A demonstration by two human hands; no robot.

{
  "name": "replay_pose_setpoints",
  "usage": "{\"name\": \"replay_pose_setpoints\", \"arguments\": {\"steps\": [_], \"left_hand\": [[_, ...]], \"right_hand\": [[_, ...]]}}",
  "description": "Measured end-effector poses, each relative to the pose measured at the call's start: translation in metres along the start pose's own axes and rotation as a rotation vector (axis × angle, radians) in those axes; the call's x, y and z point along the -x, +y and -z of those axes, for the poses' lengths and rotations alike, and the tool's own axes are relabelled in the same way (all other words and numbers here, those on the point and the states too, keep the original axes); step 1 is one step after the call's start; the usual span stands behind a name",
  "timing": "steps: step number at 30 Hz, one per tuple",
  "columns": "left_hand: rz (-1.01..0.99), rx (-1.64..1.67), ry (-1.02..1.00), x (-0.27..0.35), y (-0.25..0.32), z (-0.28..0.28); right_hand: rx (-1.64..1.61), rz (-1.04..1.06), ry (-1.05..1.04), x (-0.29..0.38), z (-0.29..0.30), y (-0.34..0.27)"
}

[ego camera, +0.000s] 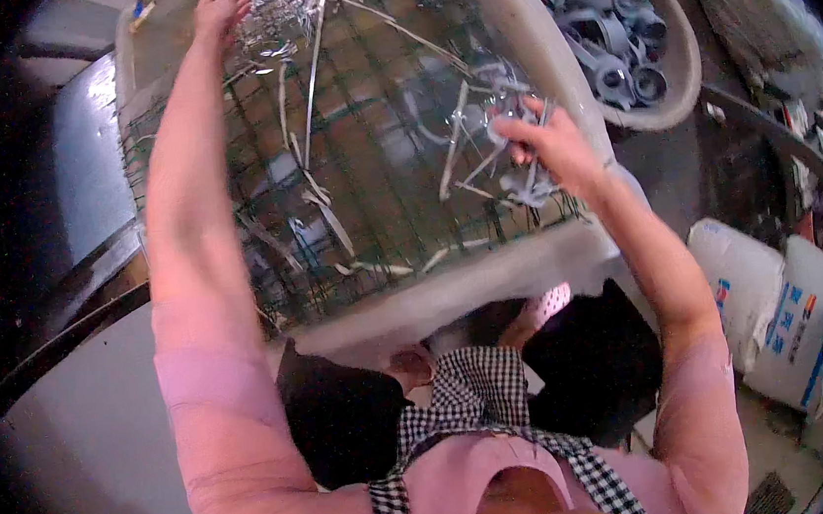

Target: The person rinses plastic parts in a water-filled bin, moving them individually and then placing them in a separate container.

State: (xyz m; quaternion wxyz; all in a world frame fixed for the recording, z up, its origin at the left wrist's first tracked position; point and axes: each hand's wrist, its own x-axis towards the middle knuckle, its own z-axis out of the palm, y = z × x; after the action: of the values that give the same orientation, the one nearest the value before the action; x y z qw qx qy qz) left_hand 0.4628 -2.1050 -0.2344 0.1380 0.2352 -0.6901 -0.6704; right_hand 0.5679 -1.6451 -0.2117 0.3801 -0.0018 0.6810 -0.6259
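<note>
Before me is a large pale tub of water with a green wire grid in it. My right hand, near the tub's right wall, grips a pale translucent plastic part; its full shape is hard to make out. More such plastic pieces lie around that hand. My left hand is stretched to the far left of the tub, fingers apart, with nothing visible in it. Thin pale strips lie across the grid between my hands.
A round basin beyond the tub's right wall holds several grey plastic ring-shaped parts. White printed sacks stand on the right. At the left are a shiny metal surface and a dark curved edge.
</note>
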Motion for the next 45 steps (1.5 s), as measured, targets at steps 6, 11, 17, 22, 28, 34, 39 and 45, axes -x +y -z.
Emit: {"name": "replay_pose_setpoints", "arguments": {"steps": [6,11,17,22,28,34,39,45], "left_hand": [[-0.203,-1.000,-0.515,0.212,-0.023,0.044],[-0.047,-1.535,-0.137,0.375,-0.079,0.124],[-0.374,-1.493,0.138,0.426,-0.136,0.123],[-0.072,-1.511,0.004,0.444,-0.134,0.130],[-0.210,-1.330,0.278,0.446,-0.120,0.145],[-0.248,-1.400,0.345,0.463,-0.142,0.159],[-0.377,-1.286,0.178,0.456,-0.140,0.159],[-0.373,-1.389,0.081,0.466,-0.139,0.155]], "right_hand": [[0.760,0.086,0.037,0.037,0.073,-0.039],[1.054,0.083,-0.095,0.047,0.069,-0.032],[1.692,0.408,-0.093,-0.005,0.029,0.036],[1.819,0.464,-0.245,-0.042,0.011,0.047],[1.964,0.123,-0.325,-0.047,0.025,0.061],[2.019,0.091,-0.182,-0.049,0.049,0.072],[1.916,0.280,-0.141,-0.036,0.063,0.064],[1.982,0.169,-0.180,-0.011,0.045,0.064]]}}
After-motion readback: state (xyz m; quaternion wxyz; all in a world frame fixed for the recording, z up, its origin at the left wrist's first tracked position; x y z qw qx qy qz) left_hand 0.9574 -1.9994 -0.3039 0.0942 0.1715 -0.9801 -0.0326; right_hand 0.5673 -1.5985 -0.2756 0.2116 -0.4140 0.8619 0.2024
